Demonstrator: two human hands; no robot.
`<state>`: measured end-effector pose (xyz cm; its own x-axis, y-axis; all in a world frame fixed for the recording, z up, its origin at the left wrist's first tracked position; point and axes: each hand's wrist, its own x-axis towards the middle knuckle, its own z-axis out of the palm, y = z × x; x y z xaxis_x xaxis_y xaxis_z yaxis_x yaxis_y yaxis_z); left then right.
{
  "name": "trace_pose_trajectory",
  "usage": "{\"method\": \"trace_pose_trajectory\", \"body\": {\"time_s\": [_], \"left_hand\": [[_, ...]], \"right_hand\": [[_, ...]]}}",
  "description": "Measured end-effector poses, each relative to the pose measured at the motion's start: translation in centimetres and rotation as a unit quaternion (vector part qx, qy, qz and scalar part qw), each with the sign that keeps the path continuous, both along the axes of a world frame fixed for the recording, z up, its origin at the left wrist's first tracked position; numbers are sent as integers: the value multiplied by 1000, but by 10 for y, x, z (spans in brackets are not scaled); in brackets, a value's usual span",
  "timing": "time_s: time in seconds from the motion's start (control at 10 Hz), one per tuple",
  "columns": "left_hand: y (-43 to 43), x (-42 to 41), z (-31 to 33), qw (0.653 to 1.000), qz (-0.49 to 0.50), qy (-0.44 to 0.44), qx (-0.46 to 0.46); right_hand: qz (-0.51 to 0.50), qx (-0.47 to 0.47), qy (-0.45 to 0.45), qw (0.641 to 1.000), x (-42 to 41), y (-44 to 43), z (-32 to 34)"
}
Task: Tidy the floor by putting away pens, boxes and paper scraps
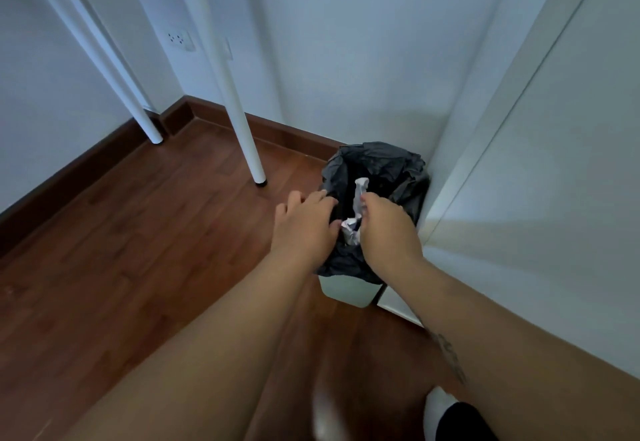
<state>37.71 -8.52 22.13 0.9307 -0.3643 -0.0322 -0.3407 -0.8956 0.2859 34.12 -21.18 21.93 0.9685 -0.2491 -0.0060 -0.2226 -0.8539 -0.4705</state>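
A small pale bin (346, 290) lined with a black bag (391, 166) stands on the wooden floor in the corner. Both my hands hover over its opening. My right hand (388, 232) is closed around crumpled white paper scraps (350, 231), and one strip of paper sticks up past its fingertips. My left hand (303, 229) is at the bin's left rim with its fingers spread and nothing in them; its thumb is close to the paper. The inside of the bin is dark and mostly hidden by my hands.
Two white table legs (242, 128) (145, 121) stand on the wooden floor (138, 232) to the left of the bin. A white cabinet side (536, 198) runs along the right, touching the bin. A wall socket (180, 39) sits behind the legs. My foot (446, 416) shows at the bottom.
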Motion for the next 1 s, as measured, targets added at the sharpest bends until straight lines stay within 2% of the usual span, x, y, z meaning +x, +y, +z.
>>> {"method": "trace_pose_trajectory", "body": {"time_s": [0.1,0.2,0.4,0.5,0.6,0.7,0.8,1.0], "left_hand": [[4,6,-16,994,29,109,-13],[6,9,-33,978,61,180,-83],[3,23,-47,961,44,206,-177],[0,26,-45,950,35,224,-215],[-3,27,-43,939,43,233,-248],[-7,24,-40,944,61,207,-249],[-1,14,-37,946,88,141,-277],[38,-17,-11,971,82,29,-222]], "right_hand": [[48,-105,64,991,1,1,-19],[74,-133,86,985,-4,3,-32],[98,-175,25,979,-29,7,-32],[124,-189,69,972,-35,1,-38],[100,-226,31,968,-29,4,-41],[58,-227,48,971,-27,9,-47],[46,-267,42,962,-27,7,-45],[109,-238,1,965,-38,5,-21]]}}
